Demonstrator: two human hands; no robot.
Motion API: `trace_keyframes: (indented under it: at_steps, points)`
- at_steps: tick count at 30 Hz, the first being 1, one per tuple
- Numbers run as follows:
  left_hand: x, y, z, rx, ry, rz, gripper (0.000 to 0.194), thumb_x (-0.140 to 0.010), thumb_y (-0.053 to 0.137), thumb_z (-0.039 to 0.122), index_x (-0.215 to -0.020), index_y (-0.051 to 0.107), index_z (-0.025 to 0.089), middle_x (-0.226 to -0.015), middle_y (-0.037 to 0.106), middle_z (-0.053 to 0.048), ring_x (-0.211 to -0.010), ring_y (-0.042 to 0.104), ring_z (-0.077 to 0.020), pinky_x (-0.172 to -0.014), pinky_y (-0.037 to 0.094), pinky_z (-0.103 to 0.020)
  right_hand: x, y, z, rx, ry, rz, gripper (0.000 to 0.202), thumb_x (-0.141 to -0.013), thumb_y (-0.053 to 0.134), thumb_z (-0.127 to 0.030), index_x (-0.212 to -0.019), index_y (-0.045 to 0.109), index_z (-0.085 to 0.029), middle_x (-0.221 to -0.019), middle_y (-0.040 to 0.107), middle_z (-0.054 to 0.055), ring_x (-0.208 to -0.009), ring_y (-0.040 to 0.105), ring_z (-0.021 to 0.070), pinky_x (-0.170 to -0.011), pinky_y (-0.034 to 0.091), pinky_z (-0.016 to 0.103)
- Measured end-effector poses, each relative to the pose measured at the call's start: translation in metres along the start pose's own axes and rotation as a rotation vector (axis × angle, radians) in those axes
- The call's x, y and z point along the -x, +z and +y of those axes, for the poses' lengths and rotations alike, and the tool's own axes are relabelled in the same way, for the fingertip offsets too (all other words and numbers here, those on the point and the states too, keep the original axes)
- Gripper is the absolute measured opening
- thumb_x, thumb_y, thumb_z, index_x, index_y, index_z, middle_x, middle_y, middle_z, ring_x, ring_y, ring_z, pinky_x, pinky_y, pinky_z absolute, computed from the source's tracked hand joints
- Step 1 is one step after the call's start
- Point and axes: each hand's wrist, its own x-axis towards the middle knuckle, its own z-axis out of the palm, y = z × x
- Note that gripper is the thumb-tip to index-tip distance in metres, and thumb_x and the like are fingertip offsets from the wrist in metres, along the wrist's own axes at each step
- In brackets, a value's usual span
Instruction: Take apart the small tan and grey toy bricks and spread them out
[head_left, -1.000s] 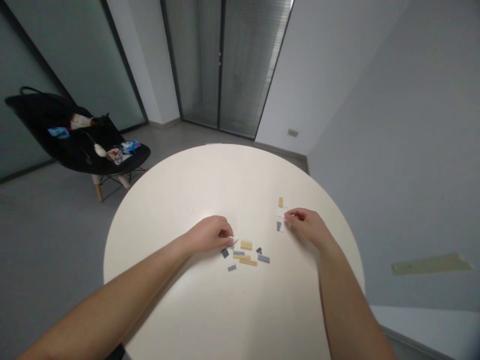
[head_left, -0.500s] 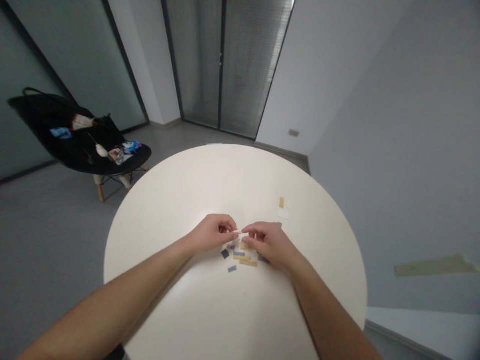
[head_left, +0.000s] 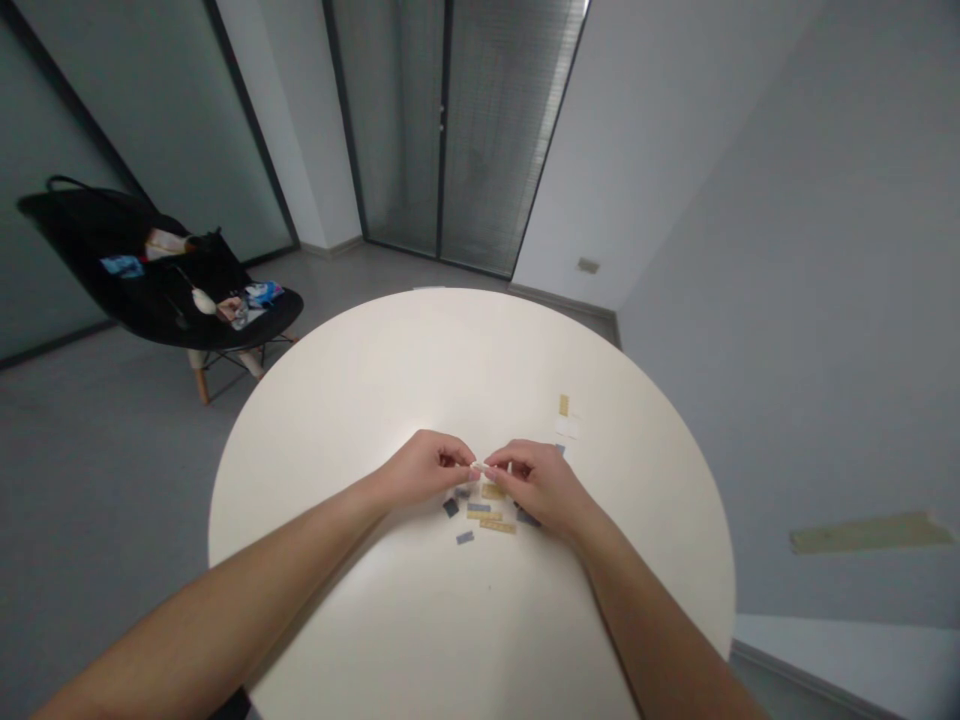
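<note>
Between the fingertips of both hands is a small white toy building brick [head_left: 479, 466], partly hidden by the fingers. My left hand [head_left: 427, 467] pinches its left end with thumb and forefinger. From the other side my right hand [head_left: 536, 480] closes thumb and fingers on its right end. Just below lie several loose bricks: a tan brick [head_left: 499, 526], a grey brick [head_left: 465, 537] and a black brick [head_left: 450, 507]. Some dark pieces sit partly under my right hand.
Beyond my right hand lie another tan brick [head_left: 564, 404] and a white piece [head_left: 567, 427]. The round white table [head_left: 360, 370] fills the middle. A black chair [head_left: 142, 290] holding a bag and small items stands at left, with walls behind.
My right thumb and fingers have come together onto the white brick, where they were slightly apart before. My left hand has hardly moved.
</note>
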Motion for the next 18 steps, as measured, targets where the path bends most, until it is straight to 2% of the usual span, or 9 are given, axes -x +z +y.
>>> trace_keyframes:
  at_steps: [7,18]
  points:
    - [0.0000,-0.0005,0.0018,-0.056,0.008,-0.012,0.024,-0.078,0.065,0.034,-0.079,0.075,0.013,-0.062,0.063,-0.001,-0.053,0.046,-0.0082,-0.050,0.032,-0.019,-0.0001,-0.0005,-0.0009,-0.007,-0.001,-0.001,0.014,-0.084,0.063,-0.029,-0.085,0.074,-0.021,-0.070,0.064,0.001,-0.060,0.050,0.0098,-0.057,0.037,0.022]
    - [0.0007,-0.0015,0.0044,-0.115,0.050,-0.040,0.024,-0.082,0.061,0.034,-0.082,0.075,0.014,-0.059,0.057,0.001,-0.052,0.041,-0.0078,-0.049,0.028,-0.020,-0.0009,0.0015,-0.0006,-0.056,-0.001,0.021,0.013,-0.082,0.064,-0.029,-0.083,0.073,-0.020,-0.069,0.063,0.001,-0.058,0.048,0.0093,-0.054,0.036,0.022]
